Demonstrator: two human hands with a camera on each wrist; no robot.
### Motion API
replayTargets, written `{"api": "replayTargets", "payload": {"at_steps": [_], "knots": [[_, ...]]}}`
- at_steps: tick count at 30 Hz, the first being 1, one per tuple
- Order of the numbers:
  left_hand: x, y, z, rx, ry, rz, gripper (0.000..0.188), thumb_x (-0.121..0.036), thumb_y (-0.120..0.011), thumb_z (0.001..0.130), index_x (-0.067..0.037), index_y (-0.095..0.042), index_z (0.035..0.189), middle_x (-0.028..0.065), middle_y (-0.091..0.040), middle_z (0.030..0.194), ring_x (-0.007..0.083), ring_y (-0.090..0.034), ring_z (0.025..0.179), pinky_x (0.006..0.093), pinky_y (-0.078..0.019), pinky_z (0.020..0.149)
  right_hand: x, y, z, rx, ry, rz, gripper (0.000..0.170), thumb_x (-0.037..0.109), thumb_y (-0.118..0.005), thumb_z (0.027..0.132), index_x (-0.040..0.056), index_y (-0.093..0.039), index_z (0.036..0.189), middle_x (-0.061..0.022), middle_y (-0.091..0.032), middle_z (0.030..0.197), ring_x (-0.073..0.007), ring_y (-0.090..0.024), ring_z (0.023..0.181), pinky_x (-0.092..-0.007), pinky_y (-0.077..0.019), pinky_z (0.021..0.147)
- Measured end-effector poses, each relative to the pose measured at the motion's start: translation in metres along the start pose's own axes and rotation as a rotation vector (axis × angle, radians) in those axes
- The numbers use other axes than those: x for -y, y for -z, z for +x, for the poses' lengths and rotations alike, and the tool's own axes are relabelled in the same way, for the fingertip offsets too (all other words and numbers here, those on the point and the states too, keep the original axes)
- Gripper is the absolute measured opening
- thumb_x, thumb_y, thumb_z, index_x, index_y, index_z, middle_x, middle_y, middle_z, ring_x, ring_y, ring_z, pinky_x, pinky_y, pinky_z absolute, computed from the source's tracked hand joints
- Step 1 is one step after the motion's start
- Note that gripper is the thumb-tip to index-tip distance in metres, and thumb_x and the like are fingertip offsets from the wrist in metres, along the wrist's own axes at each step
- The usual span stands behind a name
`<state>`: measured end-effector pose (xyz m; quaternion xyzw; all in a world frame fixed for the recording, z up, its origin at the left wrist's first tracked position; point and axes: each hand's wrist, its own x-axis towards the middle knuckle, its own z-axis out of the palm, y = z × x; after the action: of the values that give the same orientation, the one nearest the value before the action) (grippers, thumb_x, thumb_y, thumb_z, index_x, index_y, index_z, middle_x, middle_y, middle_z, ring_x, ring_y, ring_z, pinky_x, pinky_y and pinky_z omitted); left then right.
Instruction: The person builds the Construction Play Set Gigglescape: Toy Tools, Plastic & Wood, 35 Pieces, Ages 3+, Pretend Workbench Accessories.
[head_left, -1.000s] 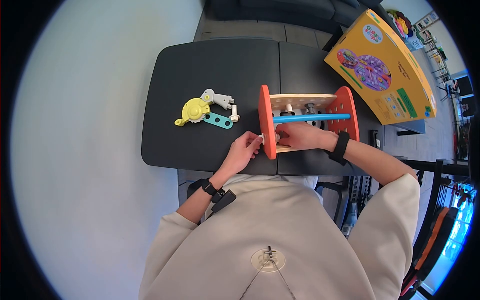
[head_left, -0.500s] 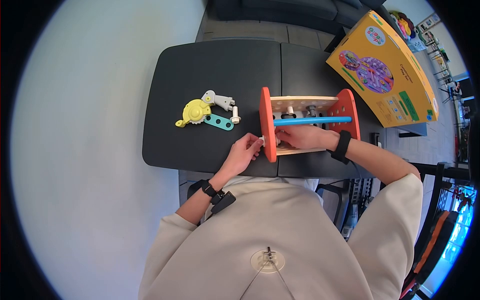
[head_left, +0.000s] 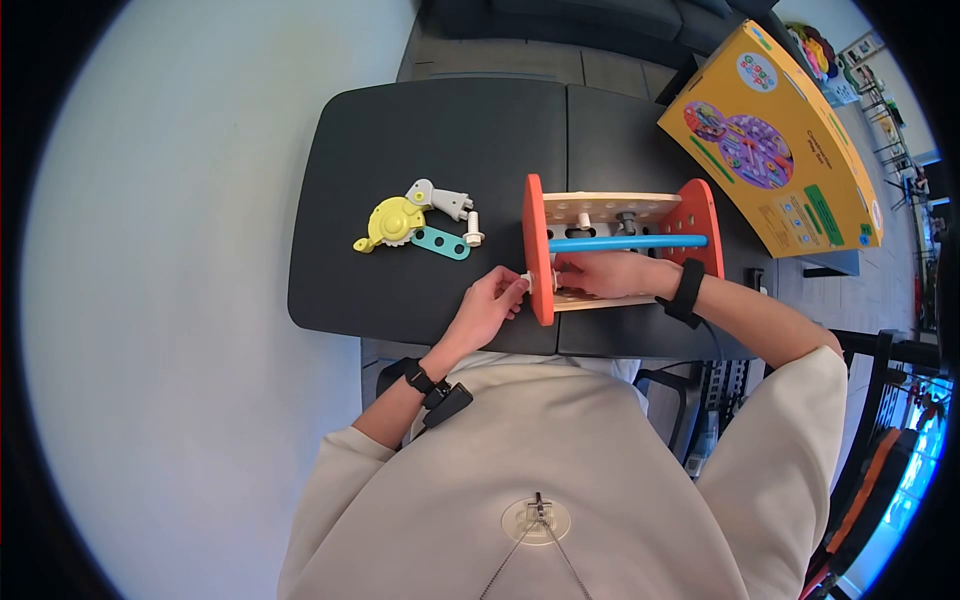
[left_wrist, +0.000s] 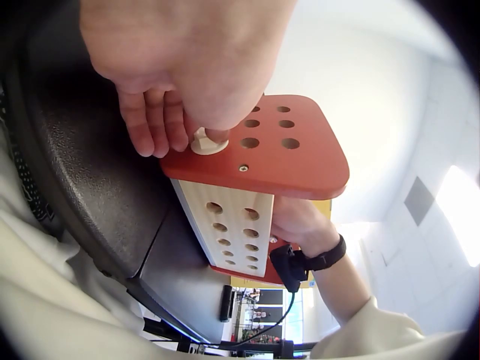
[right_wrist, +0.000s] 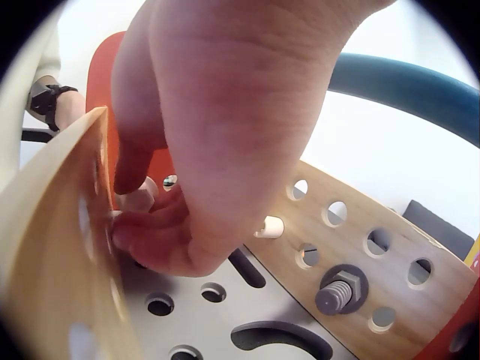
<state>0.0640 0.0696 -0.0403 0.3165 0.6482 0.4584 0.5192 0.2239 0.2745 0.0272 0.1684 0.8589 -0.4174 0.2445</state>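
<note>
Toy toolbox (head_left: 538, 250) with red ends sits on dark table (head_left: 400, 130); blue bar (head_left: 630, 243) spans it end to end. Left hand (head_left: 485, 307) outside the toolbox's left end, thumb and fingers pinching white knob (head_left: 526, 283) against that panel. Right hand (head_left: 612, 274) inside the toolbox, fingertips on pale nut (head_left: 557, 281) at the same panel's inner face. Toolbox's far wooden side carries white peg (head_left: 584, 219) and grey bolt (head_left: 627, 220). Left of toolbox: yellow piece (head_left: 393, 220), grey piece (head_left: 440, 202), perforated teal strip (head_left: 441, 243), white bolt (head_left: 474, 228). Beyond toolbox, to its right: yellow carton (head_left: 800, 150).
</note>
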Motion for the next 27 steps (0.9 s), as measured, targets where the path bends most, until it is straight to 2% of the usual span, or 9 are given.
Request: {"api": "replayTargets", "payload": {"at_steps": [4,7,10,14,17,19,23,25,27], "knots": [[-0.003,0.0,-0.001,0.001,0.011,-0.002,0.027,-0.026,-0.061,0.112,0.001,-0.065,0.113,0.0047,-0.071,0.091,0.0101,-0.065,0.077,0.0289,-0.0556,0.071,0.014,0.006,-0.004,0.002,-0.085,0.001,0.034,0.026,-0.055,0.111,0.0046,-0.067,0.135,-0.0129,-0.073,0.1,-0.0251,-0.07,0.089,-0.0399,-0.0545,0.083],[-0.001,0.0,0.0,-0.001,0.012,-0.002,0.027,-0.026,-0.061,0.112,0.001,-0.065,0.113,0.0047,-0.071,0.091,0.0101,-0.065,0.077,0.0287,-0.0556,0.071,0.009,0.004,-0.002,0.006,-0.051,-0.081,0.034,0.024,-0.057,0.11,0.0041,-0.066,0.135,-0.0135,-0.074,0.105,-0.0264,-0.071,0.093,-0.0413,-0.0543,0.087],[-0.001,0.0,0.0,-0.004,0.01,-0.002,0.027,-0.026,-0.061,0.111,0.001,-0.065,0.113,0.0046,-0.071,0.091,0.0101,-0.065,0.077,0.0286,-0.0556,0.071,0.004,0.003,0.001,0.066,-0.005,-0.046,0.033,0.023,-0.058,0.109,0.0037,-0.066,0.135,-0.0144,-0.074,0.107,-0.0268,-0.071,0.098,-0.041,-0.0542,0.09],[0.0,0.0,0.0,-0.006,0.006,-0.009,0.027,-0.026,-0.062,0.111,0.001,-0.065,0.113,0.0044,-0.071,0.09,0.0101,-0.065,0.077,0.0287,-0.0557,0.071,0.001,0.001,0.004,0.053,-0.01,-0.049,0.033,0.021,-0.059,0.109,0.0037,-0.066,0.136,-0.0145,-0.074,0.108,-0.0262,-0.07,0.1,-0.0399,-0.054,0.092],[-0.001,0.0,-0.001,-0.004,0.003,-0.007,0.027,-0.026,-0.061,0.111,0.001,-0.065,0.113,0.0043,-0.071,0.089,0.0101,-0.065,0.077,0.0286,-0.0558,0.071,0.001,0.002,0.003,0.049,0.015,-0.029,0.032,0.021,-0.058,0.11,0.0045,-0.066,0.135,-0.0129,-0.073,0.106,-0.0233,-0.069,0.094,-0.0379,-0.0547,0.088],[-0.002,-0.001,-0.001,-0.004,0.003,-0.004,0.027,-0.026,-0.061,0.111,0.001,-0.065,0.113,0.0043,-0.071,0.089,0.0101,-0.065,0.077,0.0287,-0.0559,0.071,0.01,0.008,-0.001,-0.005,-0.077,0.029,0.031,0.021,-0.057,0.111,0.0044,-0.066,0.135,-0.0103,-0.071,0.1,-0.0201,-0.067,0.087,-0.0354,-0.0542,0.083],[0.0,0.0,0.0,0.0,0.009,-0.007,0.028,-0.026,-0.061,0.111,0.001,-0.065,0.112,0.0044,-0.071,0.089,0.0101,-0.065,0.077,0.0288,-0.056,0.072,0.012,0.009,0.0,0.038,-0.098,0.026,0.029,0.021,-0.059,0.11,0.0032,-0.067,0.131,-0.0075,-0.069,0.096,-0.0175,-0.064,0.082,-0.034,-0.0533,0.079],[-0.002,0.0,0.0,-0.002,0.007,-0.004,0.027,-0.026,-0.061,0.111,0.001,-0.065,0.112,0.0044,-0.071,0.09,0.0101,-0.065,0.077,0.0288,-0.056,0.072,0.012,0.006,0.001,0.071,0.018,-0.016,0.026,0.02,-0.062,0.109,0.0014,-0.067,0.126,-0.0067,-0.068,0.094,-0.0172,-0.063,0.082,-0.0338,-0.0529,0.08],[-0.001,0.0,0.0,-0.002,0.005,-0.001,0.027,-0.026,-0.062,0.111,0.001,-0.065,0.112,0.0045,-0.071,0.09,0.0101,-0.065,0.077,0.0288,-0.056,0.072,0.003,-0.001,0.007,0.053,0.027,-0.016,0.026,0.02,-0.063,0.108,0.0009,-0.067,0.125,-0.0066,-0.068,0.094,-0.0171,-0.063,0.084,-0.0339,-0.0529,0.081]]}}
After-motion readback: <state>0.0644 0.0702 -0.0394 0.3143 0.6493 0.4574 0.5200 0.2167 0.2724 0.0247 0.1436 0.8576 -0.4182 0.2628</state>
